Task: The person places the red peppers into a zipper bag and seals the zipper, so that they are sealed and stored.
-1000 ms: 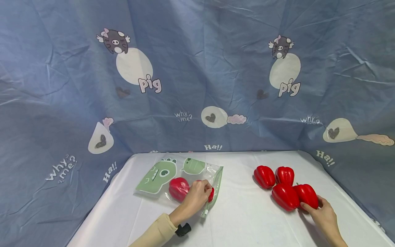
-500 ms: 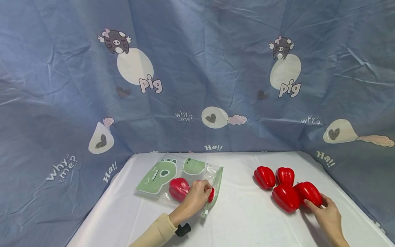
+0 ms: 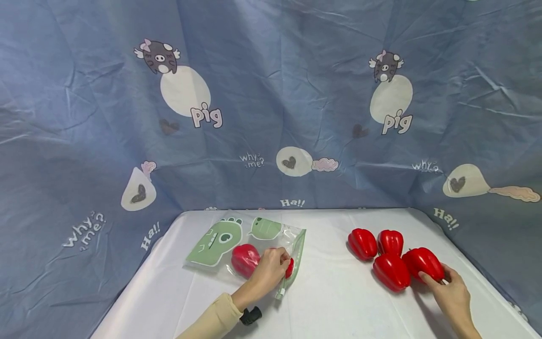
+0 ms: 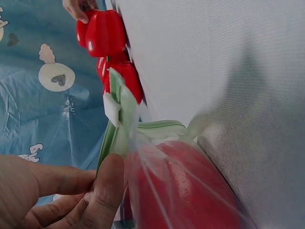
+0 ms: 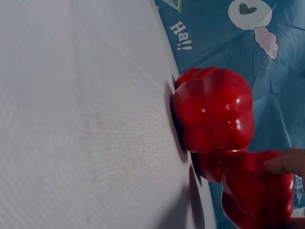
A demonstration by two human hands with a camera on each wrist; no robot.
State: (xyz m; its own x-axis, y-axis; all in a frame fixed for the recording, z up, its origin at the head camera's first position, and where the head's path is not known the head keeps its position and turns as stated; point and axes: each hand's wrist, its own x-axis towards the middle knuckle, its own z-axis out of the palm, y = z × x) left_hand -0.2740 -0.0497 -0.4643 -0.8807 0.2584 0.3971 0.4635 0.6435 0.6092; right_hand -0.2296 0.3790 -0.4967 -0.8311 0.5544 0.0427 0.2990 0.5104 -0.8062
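Raised slightly and turned so that its stem end shows, one red pepper (image 3: 423,264) has moved since the earlier frame, along with the right hand (image 3: 453,293). Thumb and fingers grip it at the stem end, so it appears to be in hand rather than simply resting on the table. It is at the right side of the table, just beside three other red peppers (image 3: 391,272).

Well apart from it, the left hand (image 3: 269,267) has not moved: thumb and finger pinch the green-edged lip of a clear zip bag (image 3: 216,242). Inside the bag are a large red pepper (image 3: 245,260) and more red, partly behind the hand.

Only the left wrist view shows the two green lips standing apart, with a white slider (image 4: 112,109) near one end. The right wrist view seems to show a gap between the gripped pepper and the white tablecloth (image 5: 86,114), which the head view cannot settle. A blue printed curtain (image 3: 237,99) hangs behind.
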